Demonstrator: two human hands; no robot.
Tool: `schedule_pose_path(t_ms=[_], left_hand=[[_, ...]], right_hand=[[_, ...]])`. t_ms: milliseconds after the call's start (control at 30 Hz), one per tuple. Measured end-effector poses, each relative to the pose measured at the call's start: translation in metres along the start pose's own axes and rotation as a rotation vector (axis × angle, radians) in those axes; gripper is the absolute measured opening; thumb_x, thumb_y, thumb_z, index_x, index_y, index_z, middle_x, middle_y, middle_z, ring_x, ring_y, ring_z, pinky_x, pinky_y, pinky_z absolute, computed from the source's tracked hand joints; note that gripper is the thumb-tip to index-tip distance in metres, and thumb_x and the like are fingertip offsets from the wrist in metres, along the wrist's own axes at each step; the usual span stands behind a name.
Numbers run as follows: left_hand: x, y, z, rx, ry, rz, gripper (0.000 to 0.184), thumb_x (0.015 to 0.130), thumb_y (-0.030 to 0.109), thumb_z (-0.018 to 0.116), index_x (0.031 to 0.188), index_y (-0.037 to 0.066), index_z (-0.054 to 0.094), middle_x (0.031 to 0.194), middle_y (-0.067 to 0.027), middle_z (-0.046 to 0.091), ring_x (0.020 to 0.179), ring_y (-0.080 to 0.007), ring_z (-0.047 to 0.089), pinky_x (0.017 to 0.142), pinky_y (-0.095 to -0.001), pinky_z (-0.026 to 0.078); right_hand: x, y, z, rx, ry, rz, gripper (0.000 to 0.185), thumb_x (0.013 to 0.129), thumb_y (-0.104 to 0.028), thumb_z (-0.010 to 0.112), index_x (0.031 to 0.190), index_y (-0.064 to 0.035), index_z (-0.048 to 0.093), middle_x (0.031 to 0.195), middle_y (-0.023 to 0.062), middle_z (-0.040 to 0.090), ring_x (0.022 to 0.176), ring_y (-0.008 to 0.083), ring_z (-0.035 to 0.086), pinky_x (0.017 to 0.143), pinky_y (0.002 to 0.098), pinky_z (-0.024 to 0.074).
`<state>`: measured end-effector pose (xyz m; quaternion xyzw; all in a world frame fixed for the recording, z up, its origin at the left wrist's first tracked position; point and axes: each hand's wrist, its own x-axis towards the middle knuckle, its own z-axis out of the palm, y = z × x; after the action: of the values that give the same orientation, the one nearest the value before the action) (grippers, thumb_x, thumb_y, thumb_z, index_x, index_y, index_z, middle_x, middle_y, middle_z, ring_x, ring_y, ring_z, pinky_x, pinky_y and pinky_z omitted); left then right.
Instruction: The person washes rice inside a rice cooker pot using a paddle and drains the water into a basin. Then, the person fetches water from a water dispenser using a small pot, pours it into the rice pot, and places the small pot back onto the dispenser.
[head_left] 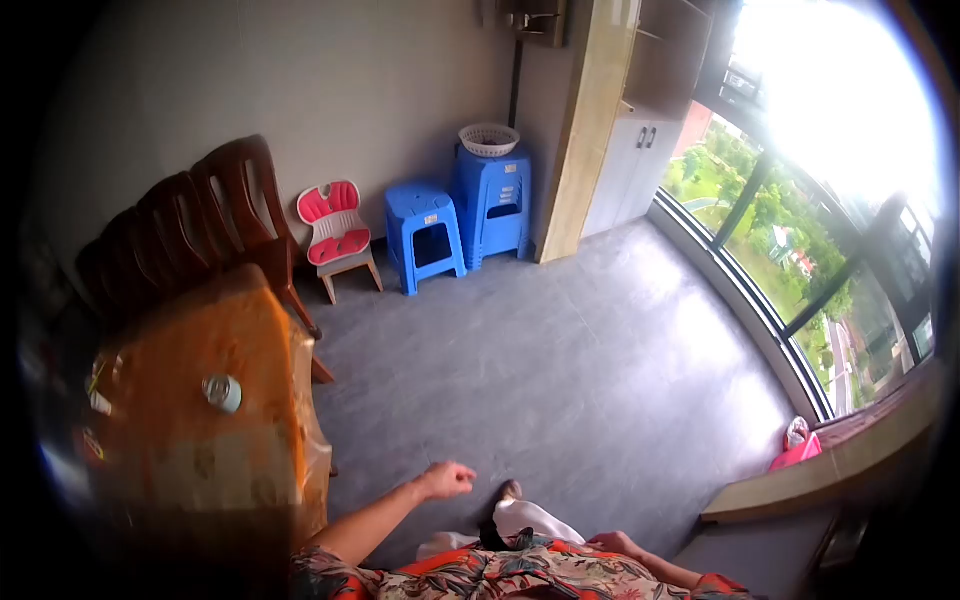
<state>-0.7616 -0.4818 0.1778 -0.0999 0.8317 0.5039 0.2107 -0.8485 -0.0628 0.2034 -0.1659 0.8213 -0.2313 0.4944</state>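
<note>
My left hand [447,481] hangs in front of me over the grey floor, its fingers loosely bent and apart, with nothing seen in them. The cloth-covered table [262,325] is to its left, not touched by it. Low at my right side is my right hand [614,545], close to my patterned shirt [520,570]; its fingers are mostly hidden. Below my body show a light trouser leg [540,520] and one shoe [511,490]. A jar with a pale blue-green side [223,393] stands on the table.
Dark wooden chairs [235,185] line the wall beside the table. Further along are a red-and-white child's seat [335,225], blue plastic stools [425,215] and a white basket [488,141]. A pink container [797,452] sits by the windows, near a ledge [790,490].
</note>
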Motion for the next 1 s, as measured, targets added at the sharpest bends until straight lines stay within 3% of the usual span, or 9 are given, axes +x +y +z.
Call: schedule_pose_path(t_ms=[67, 167, 267, 400, 500, 600, 700, 867, 1000], left_hand=[[0.011, -0.010, -0.018, -0.039, -0.111, -0.060, 0.041, 0.076, 0.028, 0.060, 0.112, 0.009, 0.063, 0.093, -0.0076, 0.068, 0.084, -0.0173, 0.064, 0.077, -0.0296, 0.048], [0.022, -0.015, -0.052, -0.102, 0.009, -0.028, 0.040, 0.077, 0.025, 0.062, 0.112, 0.007, 0.063, 0.091, -0.0055, 0.067, 0.080, -0.0150, 0.062, 0.076, -0.0285, 0.048], [0.044, -0.023, -0.106, -0.416, -0.005, -0.324, 0.040, 0.078, 0.022, 0.063, 0.113, 0.003, 0.062, 0.086, -0.0026, 0.065, 0.073, -0.0113, 0.059, 0.068, -0.0260, 0.047], [0.114, -0.054, -0.190, -0.603, 0.050, -0.356, 0.043, 0.079, 0.019, 0.064, 0.117, -0.001, 0.057, 0.076, 0.0009, 0.059, 0.064, -0.0066, 0.052, 0.055, -0.0220, 0.042], [0.181, -0.055, -0.281, -0.537, 0.042, -0.321, 0.043, 0.078, 0.019, 0.065, 0.116, 0.000, 0.059, 0.078, 0.0000, 0.062, 0.066, -0.0072, 0.054, 0.059, -0.0229, 0.044], [0.267, -0.084, -0.353, -0.227, 0.111, -0.168, 0.041, 0.074, 0.021, 0.065, 0.113, 0.007, 0.062, 0.084, -0.0054, 0.068, 0.073, -0.0126, 0.062, 0.070, -0.0286, 0.048], [0.329, -0.039, -0.432, -0.057, 0.078, -0.121, 0.041, 0.075, 0.023, 0.064, 0.112, 0.007, 0.063, 0.083, -0.0060, 0.068, 0.075, -0.0153, 0.063, 0.072, -0.0299, 0.048], [0.453, 0.008, -0.496, 0.001, 0.006, 0.030, 0.041, 0.074, 0.024, 0.062, 0.112, 0.007, 0.063, 0.082, -0.0058, 0.068, 0.077, -0.0171, 0.063, 0.072, -0.0301, 0.048], [0.530, 0.020, -0.536, 0.109, -0.022, 0.053, 0.042, 0.074, 0.027, 0.062, 0.112, 0.009, 0.063, 0.086, -0.0039, 0.068, 0.079, -0.0160, 0.063, 0.074, -0.0285, 0.048]], right_hand=[[0.017, -0.015, -0.062, 0.047, -0.186, -0.049, 0.035, 0.086, -0.033, 0.058, 0.104, -0.0028, 0.065, 0.092, 0.0087, 0.068, 0.080, 0.0148, 0.062, 0.077, 0.0302, 0.0487], [0.038, -0.027, -0.144, 0.079, -0.462, -0.137, 0.032, 0.088, -0.029, 0.059, 0.106, -0.0039, 0.064, 0.094, 0.0061, 0.068, 0.082, 0.0132, 0.060, 0.075, 0.0292, 0.0486], [0.085, -0.068, -0.206, 0.093, -0.616, -0.178, 0.031, 0.087, -0.029, 0.059, 0.105, -0.0047, 0.065, 0.094, 0.0061, 0.068, 0.081, 0.0141, 0.061, 0.074, 0.0301, 0.0487], [0.183, -0.142, -0.247, 0.027, -0.529, -0.113, 0.030, 0.086, -0.029, 0.059, 0.104, -0.0059, 0.065, 0.093, 0.0062, 0.068, 0.080, 0.0153, 0.061, 0.074, 0.0314, 0.0488], [0.267, -0.203, -0.265, -0.024, -0.297, -0.054, 0.030, 0.086, -0.029, 0.059, 0.104, -0.0067, 0.066, 0.092, 0.0062, 0.068, 0.080, 0.0162, 0.062, 0.073, 0.0323, 0.0489], [0.336, -0.251, -0.277, -0.032, -0.017, 0.049, 0.029, 0.085, -0.029, 0.059, 0.103, -0.0076, 0.066, 0.092, 0.0062, 0.068, 0.079, 0.0171, 0.062, 0.073, 0.0333, 0.0490], [0.386, -0.267, -0.296, -0.020, 0.120, 0.137, 0.029, 0.084, -0.029, 0.059, 0.103, -0.0085, 0.066, 0.091, 0.0062, 0.068, 0.079, 0.0180, 0.063, 0.072, 0.0342, 0.0491], [0.447, -0.243, -0.338, -0.134, 0.004, 0.220, 0.028, 0.083, -0.029, 0.058, 0.102, -0.0099, 0.067, 0.090, 0.0063, 0.069, 0.078, 0.0195, 0.063, 0.072, 0.0358, 0.0493], [0.475, -0.172, -0.387, -0.478, -0.250, 0.002, 0.027, 0.082, -0.029, 0.058, 0.101, -0.0111, 0.067, 0.090, 0.0063, 0.069, 0.077, 0.0207, 0.064, 0.071, 0.0371, 0.0495]])
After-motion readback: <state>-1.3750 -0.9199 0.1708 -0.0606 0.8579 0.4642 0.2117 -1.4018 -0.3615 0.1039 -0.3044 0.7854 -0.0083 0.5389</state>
